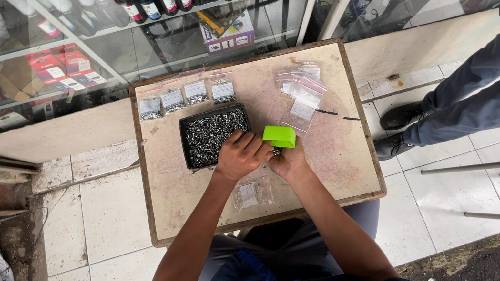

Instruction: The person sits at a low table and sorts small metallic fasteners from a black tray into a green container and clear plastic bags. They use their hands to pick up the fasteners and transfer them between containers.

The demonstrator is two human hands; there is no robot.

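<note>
Nearest us, an empty clear zip bag (251,194) lies on the wooden table (351,165). Our left hand (240,155) curls at the edge of the black tray of screws (213,134); our right hand (289,161) cups screws under a green scoop (279,135). Beyond, filled bags (185,95) and empty bags (302,94).

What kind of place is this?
Probably the front of a small hardware or parts shop: a glass display case of bottles and boxed goods, a black tray of small metal screws, and little plastic bags on a wooden table.
</note>
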